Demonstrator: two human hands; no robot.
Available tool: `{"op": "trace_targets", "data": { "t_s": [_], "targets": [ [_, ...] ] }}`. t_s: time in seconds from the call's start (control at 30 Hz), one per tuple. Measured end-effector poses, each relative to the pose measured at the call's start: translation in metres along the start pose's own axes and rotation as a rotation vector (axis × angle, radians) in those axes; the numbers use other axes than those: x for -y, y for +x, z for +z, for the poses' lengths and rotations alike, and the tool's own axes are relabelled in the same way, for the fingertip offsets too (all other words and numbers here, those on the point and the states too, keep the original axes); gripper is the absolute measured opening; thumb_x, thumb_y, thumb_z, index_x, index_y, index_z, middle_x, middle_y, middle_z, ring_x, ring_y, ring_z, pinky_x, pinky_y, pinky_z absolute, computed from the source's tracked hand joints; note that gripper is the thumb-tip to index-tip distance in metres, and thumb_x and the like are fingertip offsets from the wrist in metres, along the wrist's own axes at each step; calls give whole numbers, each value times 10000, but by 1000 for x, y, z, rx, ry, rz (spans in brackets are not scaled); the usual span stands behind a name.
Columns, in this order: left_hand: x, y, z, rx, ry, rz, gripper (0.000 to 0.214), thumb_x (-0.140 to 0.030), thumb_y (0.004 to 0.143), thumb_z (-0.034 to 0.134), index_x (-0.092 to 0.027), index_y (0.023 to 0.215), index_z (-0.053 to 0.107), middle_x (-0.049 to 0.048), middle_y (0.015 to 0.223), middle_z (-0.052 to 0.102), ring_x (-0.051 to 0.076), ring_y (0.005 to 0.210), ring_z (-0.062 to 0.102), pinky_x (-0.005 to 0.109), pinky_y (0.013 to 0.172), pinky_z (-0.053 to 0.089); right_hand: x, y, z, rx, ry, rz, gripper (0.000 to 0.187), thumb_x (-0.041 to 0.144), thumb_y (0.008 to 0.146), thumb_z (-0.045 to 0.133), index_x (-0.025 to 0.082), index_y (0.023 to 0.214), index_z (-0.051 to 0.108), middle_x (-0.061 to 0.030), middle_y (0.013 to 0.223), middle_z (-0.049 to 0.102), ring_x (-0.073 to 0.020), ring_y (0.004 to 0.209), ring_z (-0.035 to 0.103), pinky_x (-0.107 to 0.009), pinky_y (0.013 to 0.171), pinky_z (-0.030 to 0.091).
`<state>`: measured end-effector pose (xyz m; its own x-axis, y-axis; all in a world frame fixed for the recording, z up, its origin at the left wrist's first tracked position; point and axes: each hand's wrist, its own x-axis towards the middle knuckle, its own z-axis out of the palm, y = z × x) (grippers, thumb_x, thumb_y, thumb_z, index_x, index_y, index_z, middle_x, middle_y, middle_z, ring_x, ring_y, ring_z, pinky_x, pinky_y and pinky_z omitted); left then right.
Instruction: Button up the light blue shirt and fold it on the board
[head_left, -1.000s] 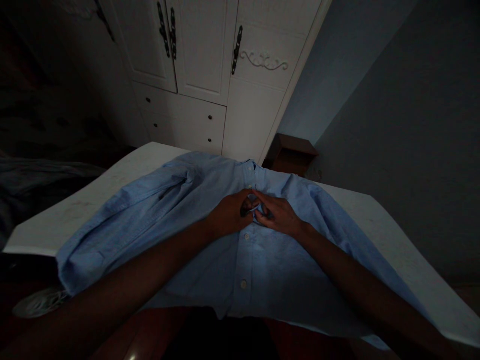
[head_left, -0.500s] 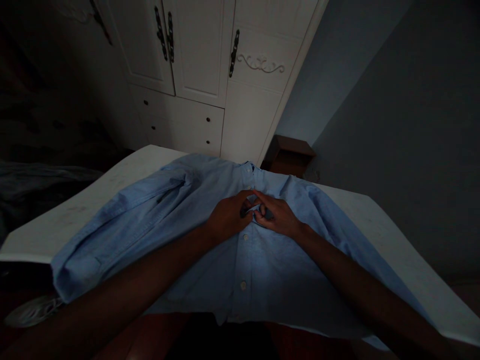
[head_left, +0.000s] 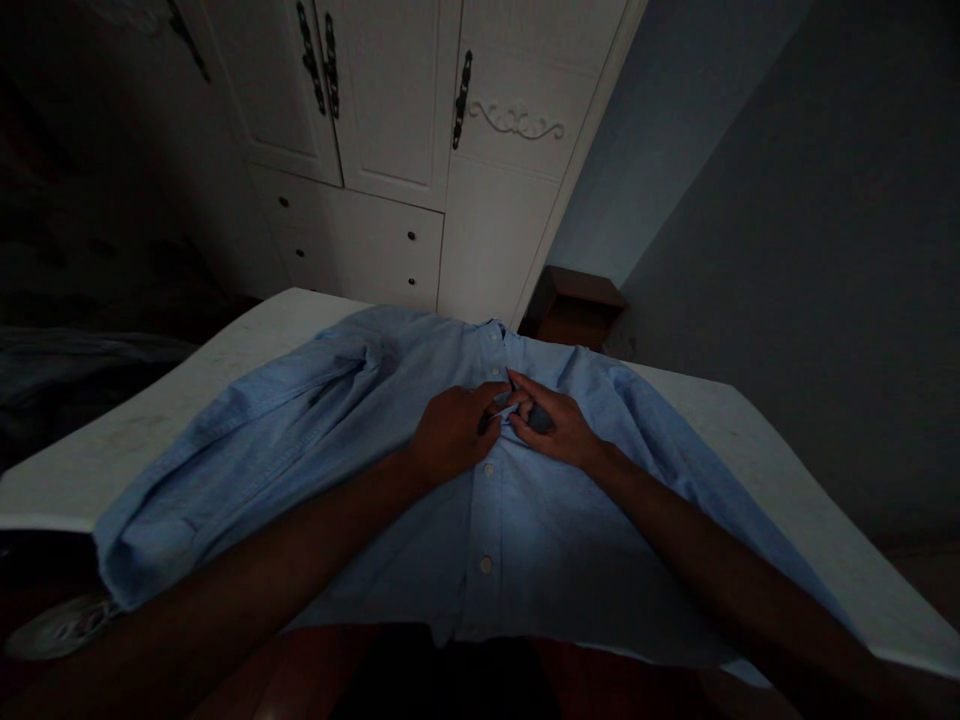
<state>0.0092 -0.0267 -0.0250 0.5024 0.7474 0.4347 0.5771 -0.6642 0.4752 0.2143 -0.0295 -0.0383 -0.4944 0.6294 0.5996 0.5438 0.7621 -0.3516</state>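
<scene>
A light blue long-sleeved shirt [head_left: 405, 400] lies front side up, its collar at the far side and its hem over the near edge. Down its middle runs a placket with white buttons; one button [head_left: 486, 565] shows near the hem, with others above it. My left hand [head_left: 457, 425] is closed on the placket at chest height, pinching the cloth. Facing it, my right hand [head_left: 555, 420] grips the other side of the same spot, thumb and fingers bent, index finger raised a little. The button between my fingertips, if any, is hidden.
The shirt rests on a white table [head_left: 735, 430]. Behind stands a white wardrobe [head_left: 390, 110] with dark handles. A brown wooden cabinet [head_left: 581, 290] is at the back right by the grey wall. A pale shoe [head_left: 60, 625] sits on the floor at lower left.
My right index finger has lifted away from the left fingertips, and a small gap has opened between the hands. Both hands stay at the same place on the placket. The view has shifted slightly.
</scene>
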Motion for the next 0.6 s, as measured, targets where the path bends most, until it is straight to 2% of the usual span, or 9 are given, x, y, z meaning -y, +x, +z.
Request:
{"op": "trace_targets", "data": {
  "t_s": [0.17, 0.37, 0.5, 0.6],
  "targets": [
    [1, 0, 0, -11, 52, 74, 398, -232, 836, 599, -232, 1234, 598, 48, 957, 733, 207, 858, 671, 359, 830, 512, 0, 0, -1, -49, -44, -40, 609, 214, 910, 558, 264, 1476, 340, 8, 926, 702, -100, 682, 633, -249, 736, 565],
    [4, 1, 2, -33, 12, 71, 350, -235, 836, 599, -220, 1184, 624, 41, 951, 740, 197, 864, 677, 351, 843, 511, 0, 0, 0, -85, -64, -18, 499, 245, 925, 565, 255, 1406, 427, -8, 939, 713, -126, 732, 664, -287, 780, 577],
    [6, 1, 3, -61, -10, 97, 325, -221, 830, 598, -220, 1153, 635, 33, 954, 746, 191, 874, 686, 338, 843, 516, -1, 0, 0, -75, -40, -4, 433, 273, 942, 554, 253, 1367, 475, -37, 995, 714, -161, 871, 688, -314, 836, 570],
    [6, 1, 3, -80, -30, 126, 310, -209, 825, 593, -224, 1130, 642, 22, 949, 749, 182, 845, 690, 338, 838, 526, -2, 1, 0, -63, 5, 3, 390, 286, 963, 517, 249, 1351, 490, -44, 977, 712, -166, 895, 686, -314, 840, 566]
  ]
}}
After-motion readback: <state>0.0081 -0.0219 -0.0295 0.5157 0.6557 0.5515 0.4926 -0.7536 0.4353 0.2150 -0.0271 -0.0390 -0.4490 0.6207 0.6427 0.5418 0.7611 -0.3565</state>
